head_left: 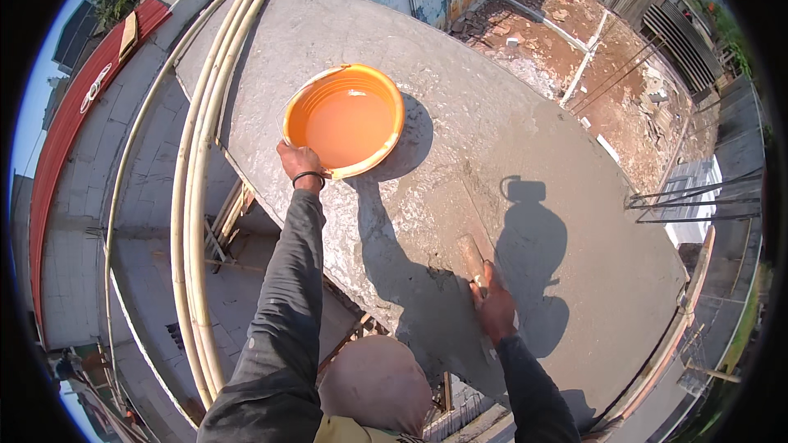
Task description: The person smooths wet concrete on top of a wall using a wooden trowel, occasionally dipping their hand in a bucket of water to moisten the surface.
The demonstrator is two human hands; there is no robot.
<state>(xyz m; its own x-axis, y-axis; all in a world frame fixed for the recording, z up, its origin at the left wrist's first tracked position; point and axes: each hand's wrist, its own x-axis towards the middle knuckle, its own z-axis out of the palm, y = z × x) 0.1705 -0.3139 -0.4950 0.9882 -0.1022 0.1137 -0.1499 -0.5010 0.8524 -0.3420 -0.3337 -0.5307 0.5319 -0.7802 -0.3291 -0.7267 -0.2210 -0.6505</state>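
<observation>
My left hand (300, 164) is closed on the near-left rim of an orange plastic basin (343, 119). The basin is round and tilted so that its inside faces me; whether it touches the slab is hard to tell. Lower right, my right hand (495, 306) is wrapped round the wooden handle of a plastering trowel (471, 256). Its thin blade lies against the grey concrete slab (599, 221), partly hidden by the hand and lost in the wet-looking surface. Smooth, dark mortar covers the right side of the slab, while rougher, paler concrete shows around the basin.
Long bamboo poles (194, 164) run along the slab's left edge, with a drop to a block-walled space beside them. Thin steel rods (698, 197) jut out at the right edge. Beyond the far edge, rubble-strewn ground (591, 41) lies lower down. A wooden board edges the lower right.
</observation>
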